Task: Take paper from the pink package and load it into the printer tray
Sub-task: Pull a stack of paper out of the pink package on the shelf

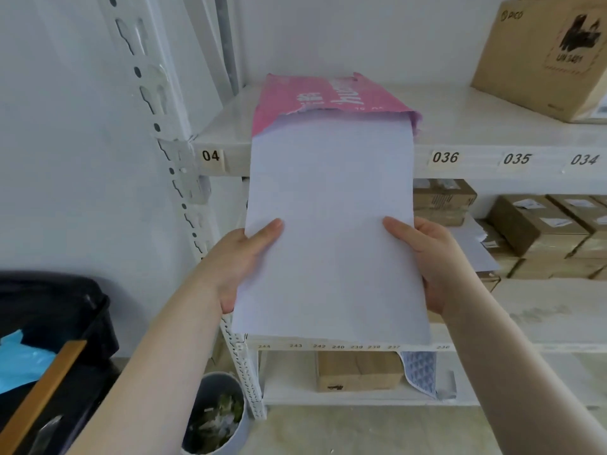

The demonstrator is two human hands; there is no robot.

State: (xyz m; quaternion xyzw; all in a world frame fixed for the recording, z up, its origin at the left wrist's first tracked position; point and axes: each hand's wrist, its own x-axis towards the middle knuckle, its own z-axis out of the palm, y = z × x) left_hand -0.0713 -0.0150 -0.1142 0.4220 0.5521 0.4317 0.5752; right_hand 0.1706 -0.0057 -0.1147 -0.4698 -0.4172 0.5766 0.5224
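A person draws a stack of plain white paper sheets (331,224) out of a torn pink paper package (315,95) lying on a white metal shelf (460,126) above and beyond the hands. The left hand (244,261) grips the stack's left edge and the right hand (423,261) its right edge, each with the thumb pressed on top and the fingers tucked out of sight beneath. The far end of the sheets is still inside the package's ragged mouth, while the near end hangs free toward the person. The step in hand appears to be the withdrawal; the next move likely calls for pulling the stack fully clear, keeping the sheets squared, then carrying them to the printer tray, which is not in view.
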